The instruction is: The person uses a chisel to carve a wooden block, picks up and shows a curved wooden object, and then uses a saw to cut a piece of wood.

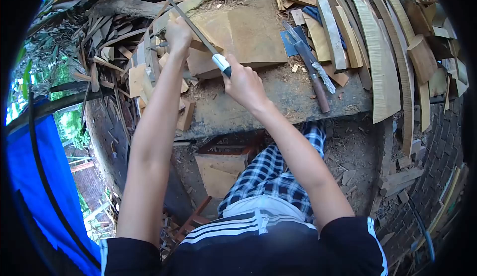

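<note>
My right hand (244,83) is closed round the white and black handle of a long thin metal tool (196,30), which looks like a file. Its blade slants up and left, past my left hand (178,33). The fingers of my left hand are closed on a piece of wood (201,43) lying beside the blade; part of that piece is hidden. Beneath both is a large wooden block (253,37) on the workbench (288,94). A knife-like tool with a brown handle (319,93) rests right of the block, over a blue sheet (289,44).
Cut wood strips (332,35) lie at the bench's right side, with long curved boards (375,62) beyond. Scrap wood (119,52) is heaped at the left. A blue tarp (42,181) hangs at the far left. Below the bench stands a wooden seat (216,174).
</note>
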The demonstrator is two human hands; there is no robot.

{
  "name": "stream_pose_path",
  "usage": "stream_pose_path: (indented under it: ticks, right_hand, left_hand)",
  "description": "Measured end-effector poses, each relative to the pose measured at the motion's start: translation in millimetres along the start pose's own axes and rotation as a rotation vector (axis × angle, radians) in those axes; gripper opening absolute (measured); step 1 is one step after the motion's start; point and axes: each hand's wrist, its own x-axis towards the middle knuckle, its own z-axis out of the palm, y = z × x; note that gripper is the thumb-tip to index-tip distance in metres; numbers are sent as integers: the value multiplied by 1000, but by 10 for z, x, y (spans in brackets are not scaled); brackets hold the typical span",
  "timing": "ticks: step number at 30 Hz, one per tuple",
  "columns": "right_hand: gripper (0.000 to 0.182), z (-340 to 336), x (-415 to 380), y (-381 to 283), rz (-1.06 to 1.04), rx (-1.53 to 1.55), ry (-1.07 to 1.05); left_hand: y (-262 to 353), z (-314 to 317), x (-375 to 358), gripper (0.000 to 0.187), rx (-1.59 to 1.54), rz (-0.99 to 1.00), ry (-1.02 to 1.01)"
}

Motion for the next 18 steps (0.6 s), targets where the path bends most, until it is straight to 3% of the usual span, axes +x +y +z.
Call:
stream_pose_path:
  ticks: [1,2,7,10,12,15,18]
  right_hand:
    - [29,-23,-82,34,12,-2,-12]
    - [31,-21,-182,27,8,15,-10]
    - [57,-280,-1268,372,-42,97,38]
    - [44,-341,-809,196,11,75,-30]
    - [40,-18,-132,54,24,-8,-51]
    - [36,78,-84,49,1,-33,62]
    - [51,-100,-658,135,-7,49,15]
  left_hand:
    - [27,-25,-135,38,-92,61,-20]
    - [-102,-2,13,39,29,-106,-37]
    - [-288,59,85,40,43,-62,38]
    - [-323,96,157,40,78,-49,21]
    - [-282,41,119,42,60,-95,-34]
    - [-54,10,5,29,18,53,51]
    - [-117,-16,105,29,141,-91,41]
